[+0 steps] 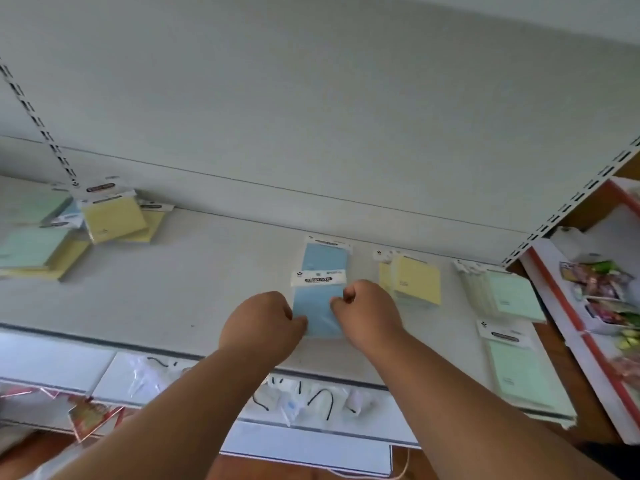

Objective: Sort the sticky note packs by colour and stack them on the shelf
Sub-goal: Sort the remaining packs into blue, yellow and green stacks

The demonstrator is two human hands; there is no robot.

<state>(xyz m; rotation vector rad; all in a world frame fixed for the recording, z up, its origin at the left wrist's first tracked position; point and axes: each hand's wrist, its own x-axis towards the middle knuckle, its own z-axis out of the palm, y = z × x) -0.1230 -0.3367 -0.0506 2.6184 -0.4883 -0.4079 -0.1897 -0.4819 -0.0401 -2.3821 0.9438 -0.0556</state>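
both hands' fingers (pixel 337 301) pinching blue pack (pixel 317 311)

matt grey shelf (pixel 207 271); blue sticky note pack (pixel 318 306) in glossy clear plastic.

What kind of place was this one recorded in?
Most likely a small shop. The white shelf hangs on slotted uprights, sticky note packs carry retail hang-tab headers, and wrapped snacks fill the neighbouring rack.
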